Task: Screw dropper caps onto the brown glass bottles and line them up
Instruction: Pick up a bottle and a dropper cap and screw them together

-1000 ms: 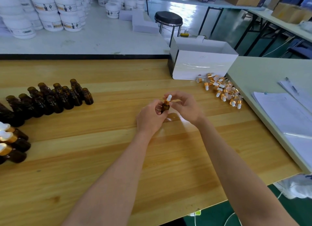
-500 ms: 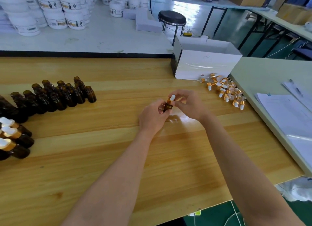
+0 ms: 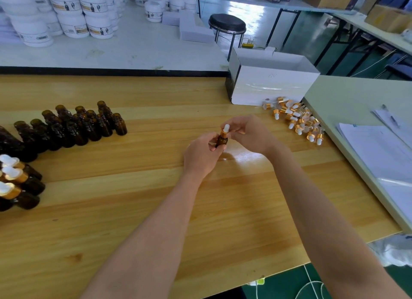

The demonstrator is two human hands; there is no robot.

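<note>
Above the middle of the wooden table (image 3: 133, 209), my left hand (image 3: 200, 157) grips a small brown glass bottle (image 3: 221, 141) by its body. My right hand (image 3: 247, 133) pinches the bottle's dropper cap (image 3: 225, 130), gold collar with a white bulb. Several uncapped brown bottles (image 3: 73, 124) stand in a cluster at the left. Three capped bottles (image 3: 20, 182) stand in a row at the left edge. A pile of loose dropper caps (image 3: 296, 120) lies at the right, in front of the box.
A white cardboard box (image 3: 272, 86) stands at the table's far right. A pale green table with papers (image 3: 379, 147) and a pen adjoins on the right. Behind are white tubs (image 3: 73, 19) on a white surface and a black stool (image 3: 227, 24).
The bottle has stayed between both hands while the right fingers shifted on the cap. The bottle now stands more upright. The view has shifted slightly.
</note>
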